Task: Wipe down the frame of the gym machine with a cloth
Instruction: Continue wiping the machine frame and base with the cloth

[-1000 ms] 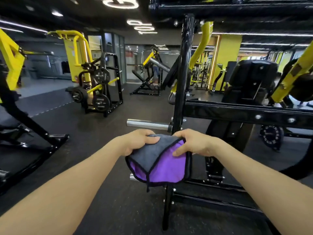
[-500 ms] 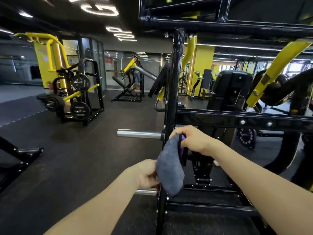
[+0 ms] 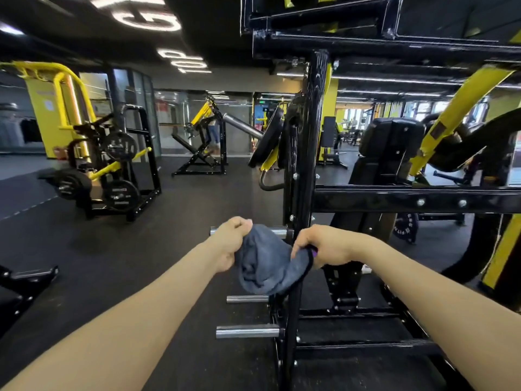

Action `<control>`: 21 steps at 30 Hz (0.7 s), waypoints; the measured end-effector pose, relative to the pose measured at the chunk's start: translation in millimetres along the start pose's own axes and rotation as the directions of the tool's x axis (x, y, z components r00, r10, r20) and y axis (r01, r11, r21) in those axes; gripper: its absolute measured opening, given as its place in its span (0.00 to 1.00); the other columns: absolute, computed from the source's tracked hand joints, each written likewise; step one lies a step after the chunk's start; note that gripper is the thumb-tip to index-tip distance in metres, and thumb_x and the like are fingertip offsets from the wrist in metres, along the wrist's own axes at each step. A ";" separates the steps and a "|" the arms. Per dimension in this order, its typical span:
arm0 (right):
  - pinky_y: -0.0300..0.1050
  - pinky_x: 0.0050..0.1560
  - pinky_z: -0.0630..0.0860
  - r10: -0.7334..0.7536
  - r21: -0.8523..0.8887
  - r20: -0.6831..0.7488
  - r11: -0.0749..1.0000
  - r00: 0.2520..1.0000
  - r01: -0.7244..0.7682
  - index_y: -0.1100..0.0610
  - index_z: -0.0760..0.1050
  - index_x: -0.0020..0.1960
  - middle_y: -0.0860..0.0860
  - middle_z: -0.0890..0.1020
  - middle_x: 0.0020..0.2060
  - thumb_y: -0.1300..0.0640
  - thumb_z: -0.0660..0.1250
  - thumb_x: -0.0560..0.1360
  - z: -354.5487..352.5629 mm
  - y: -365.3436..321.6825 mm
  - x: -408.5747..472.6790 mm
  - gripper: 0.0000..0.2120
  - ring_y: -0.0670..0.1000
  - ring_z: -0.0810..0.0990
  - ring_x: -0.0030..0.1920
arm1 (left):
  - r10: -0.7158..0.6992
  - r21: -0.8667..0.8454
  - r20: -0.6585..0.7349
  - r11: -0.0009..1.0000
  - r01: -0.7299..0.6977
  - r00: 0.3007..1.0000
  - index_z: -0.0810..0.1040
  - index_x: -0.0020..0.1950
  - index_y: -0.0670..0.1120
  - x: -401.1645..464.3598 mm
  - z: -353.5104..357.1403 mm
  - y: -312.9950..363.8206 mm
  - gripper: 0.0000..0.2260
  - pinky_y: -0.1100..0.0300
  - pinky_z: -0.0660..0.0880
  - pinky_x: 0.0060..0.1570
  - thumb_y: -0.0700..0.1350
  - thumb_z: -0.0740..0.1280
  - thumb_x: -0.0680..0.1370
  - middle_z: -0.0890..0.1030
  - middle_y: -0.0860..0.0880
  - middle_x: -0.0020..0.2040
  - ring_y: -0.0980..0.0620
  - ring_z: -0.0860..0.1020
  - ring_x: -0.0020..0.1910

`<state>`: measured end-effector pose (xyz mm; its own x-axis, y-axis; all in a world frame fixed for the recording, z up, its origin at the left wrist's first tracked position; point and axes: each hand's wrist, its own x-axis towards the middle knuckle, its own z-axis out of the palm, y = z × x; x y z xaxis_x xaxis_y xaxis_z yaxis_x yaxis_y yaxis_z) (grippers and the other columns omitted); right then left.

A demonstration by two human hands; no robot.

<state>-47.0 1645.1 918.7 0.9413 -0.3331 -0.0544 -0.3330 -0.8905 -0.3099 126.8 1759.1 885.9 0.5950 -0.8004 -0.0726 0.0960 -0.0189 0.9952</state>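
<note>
Head view: left hand and right hand each grip the grey cloth beside the black upright.

Both hands, left hand and right hand, grip a grey cloth before the black upright post.

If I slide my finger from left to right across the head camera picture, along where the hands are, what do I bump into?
Left hand → grey cloth → black upright post of the machine frame → right hand, gripping the cloth's other edge.
</note>
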 end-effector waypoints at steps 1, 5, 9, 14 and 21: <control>0.31 0.44 0.73 0.024 -0.001 0.010 1.000 1.000 -0.024 0.55 0.80 0.55 0.47 0.77 0.48 0.74 0.63 0.68 0.7 -2.4 2.1 0.22 0.43 0.76 0.43 | -0.002 -0.026 -0.027 1.000 0.002 1.000 0.68 0.38 0.46 3.7 -1.9 3.8 0.13 0.58 0.71 0.39 0.45 0.59 0.83 0.74 0.47 0.38 0.51 0.73 0.38; 0.32 0.51 0.73 0.069 0.241 -0.131 0.970 0.989 -0.035 0.56 0.76 0.60 0.46 0.77 0.52 0.71 0.62 0.72 9.4 -17.0 18.6 0.19 0.45 0.76 0.52 | -0.055 -0.121 -0.002 0.991 0.054 0.999 0.71 0.41 0.44 15.6 2.6 6.0 0.12 0.52 0.73 0.50 0.45 0.59 0.82 0.77 0.44 0.41 0.48 0.75 0.41; 0.33 0.49 0.73 0.149 0.543 -0.225 0.840 0.963 -0.003 0.54 0.60 0.72 0.46 0.70 0.59 0.65 0.69 0.74 13.7 -24.3 35.2 0.31 0.45 0.73 0.57 | 0.023 -0.035 0.167 0.999 -0.017 0.986 0.72 0.41 0.44 24.7 11.7 9.9 0.11 0.51 0.75 0.45 0.46 0.59 0.82 0.77 0.44 0.39 0.47 0.76 0.40; 0.49 0.56 0.78 0.132 0.616 -0.155 0.788 0.979 -0.009 0.58 0.76 0.55 0.53 0.83 0.48 0.64 0.75 0.69 1.2 3.7 50.5 0.16 0.51 0.82 0.50 | 0.133 0.277 0.311 0.935 -0.223 0.941 0.72 0.41 0.45 44.2 16.3 27.8 0.12 0.56 0.72 0.44 0.49 0.60 0.82 0.75 0.46 0.39 0.51 0.74 0.40; 0.50 0.49 0.78 0.110 0.562 -0.086 0.826 0.990 -0.043 0.65 0.78 0.47 0.54 0.81 0.40 0.59 0.76 0.69 -24.3 43.7 65.5 0.12 0.51 0.80 0.43 | -0.187 0.548 0.369 0.835 -0.050 0.910 0.76 0.54 0.44 63.4 11.3 38.5 0.14 0.55 0.76 0.55 0.48 0.73 0.73 0.81 0.46 0.53 0.48 0.79 0.54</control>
<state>-1.2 1576.8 924.7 0.8907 -0.4546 -0.0063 -0.2849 -0.5473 -0.7870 159.3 1700.9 920.4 0.2290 -0.9463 -0.2284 -0.3872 -0.3038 0.8705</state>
